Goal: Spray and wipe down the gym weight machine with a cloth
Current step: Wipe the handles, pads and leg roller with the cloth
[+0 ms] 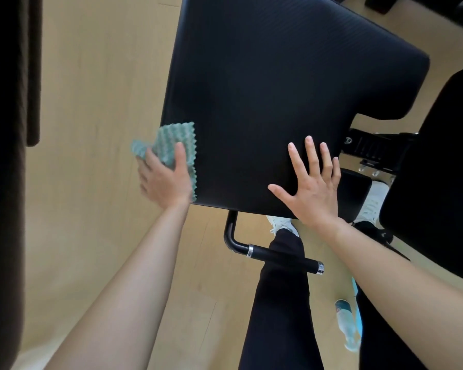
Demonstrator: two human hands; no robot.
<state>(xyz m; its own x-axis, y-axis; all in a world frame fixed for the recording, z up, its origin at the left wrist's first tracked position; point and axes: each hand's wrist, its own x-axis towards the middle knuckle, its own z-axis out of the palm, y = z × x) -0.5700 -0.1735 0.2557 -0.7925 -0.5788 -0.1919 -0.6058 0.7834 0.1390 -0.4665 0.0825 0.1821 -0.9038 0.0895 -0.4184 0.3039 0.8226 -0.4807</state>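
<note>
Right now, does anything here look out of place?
Only the spray bottle: it seems to lie on the floor between the person's legs, where a foot could kick it. No spill shows.

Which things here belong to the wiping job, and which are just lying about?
Job: green cloth, gripped by left hand; black pad, braced by flat right hand; spray bottle on the floor.
Idle: grip handle below the pad; dark panel at far left.

At the black pad's (278,89) near-left corner, the left hand (163,180) grips a green cloth (171,142) against its edge. The right hand (313,190) lies flat, fingers spread, on the pad's near-right part. A spray bottle (346,324) lies on the floor below the pad.
</note>
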